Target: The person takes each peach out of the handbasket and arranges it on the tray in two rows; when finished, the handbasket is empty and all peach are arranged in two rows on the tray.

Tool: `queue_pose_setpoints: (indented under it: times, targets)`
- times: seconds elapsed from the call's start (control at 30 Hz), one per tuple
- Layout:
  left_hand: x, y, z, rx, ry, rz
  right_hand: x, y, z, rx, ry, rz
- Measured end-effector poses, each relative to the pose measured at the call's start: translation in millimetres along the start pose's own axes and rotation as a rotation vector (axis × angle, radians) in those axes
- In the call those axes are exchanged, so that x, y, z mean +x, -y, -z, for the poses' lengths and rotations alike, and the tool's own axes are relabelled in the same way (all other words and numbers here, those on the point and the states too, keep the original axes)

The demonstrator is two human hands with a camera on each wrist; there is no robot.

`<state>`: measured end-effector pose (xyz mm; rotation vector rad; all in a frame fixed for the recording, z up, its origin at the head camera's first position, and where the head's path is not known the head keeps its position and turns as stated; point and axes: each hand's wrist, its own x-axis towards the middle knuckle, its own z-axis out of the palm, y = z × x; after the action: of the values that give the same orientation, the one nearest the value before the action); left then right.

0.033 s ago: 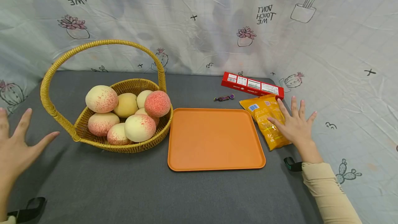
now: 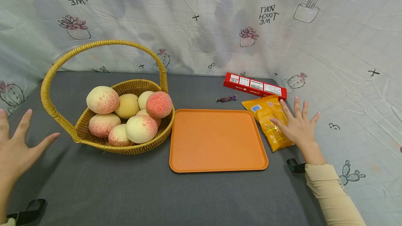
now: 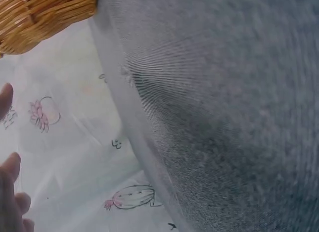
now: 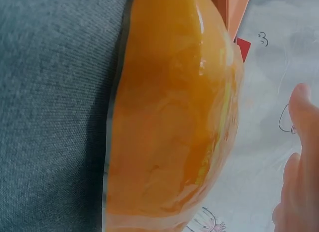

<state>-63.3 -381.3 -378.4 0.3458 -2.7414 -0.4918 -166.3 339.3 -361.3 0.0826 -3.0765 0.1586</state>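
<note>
My right hand [image 2: 296, 123] hovers with fingers spread straight above the near end of a yellow snack bag [image 2: 267, 118], which lies right of the orange tray [image 2: 216, 140]; the bag [image 4: 172, 117] fills the right wrist view, with my fingers [image 4: 299, 162] at its right edge. My left hand [image 2: 15, 142] is open, fingers spread, left of the wicker basket [image 2: 125, 86], holding nothing. The basket holds several peaches [image 2: 141, 128]. In the left wrist view, fingertips [image 3: 7, 167] show beside the grey cloth, with the basket's base [image 3: 45, 12] at the top.
A red box [image 2: 255, 86] lies behind the snack bag, and a small wrapped candy [image 2: 226, 98] sits behind the tray. A grey cloth [image 2: 125, 191] covers the table. A printed white sheet [image 2: 194, 20] walls the back and right side.
</note>
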Motion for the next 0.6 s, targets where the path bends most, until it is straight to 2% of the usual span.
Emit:
queue_pose_setpoints:
  times: [0.07, 0.17, 0.27, 0.37, 0.47, 0.6]
  targets:
    - [-0.7, -1.7, 2.8, 0.023, 0.048, 0.001, 0.7, 1.7, 1.0, 0.0, 0.01, 0.004]
    - [0.7, -0.9, 3.3, 0.017, 0.193, -0.022, 1.6, 7.9, 3.9, 0.009, 0.022, 0.024]
    - [1.7, 3.8, -4.2, -0.085, 0.341, -0.031, 2.4, 18.0, 6.9, 0.043, 0.002, 0.068]
    - [0.8, -1.6, -5.4, -0.182, 0.44, 0.013, 2.9, 31.1, 9.7, 0.102, -0.027, 0.096]
    - [-4.5, -19.0, 3.8, -0.157, 0.5, 0.066, 2.6, 45.9, 11.9, 0.163, -0.034, 0.111]
    - [-17.4, -43.0, 19.1, -0.023, 0.63, 0.079, 1.3, 63.7, 13.8, 0.233, -0.04, 0.132]
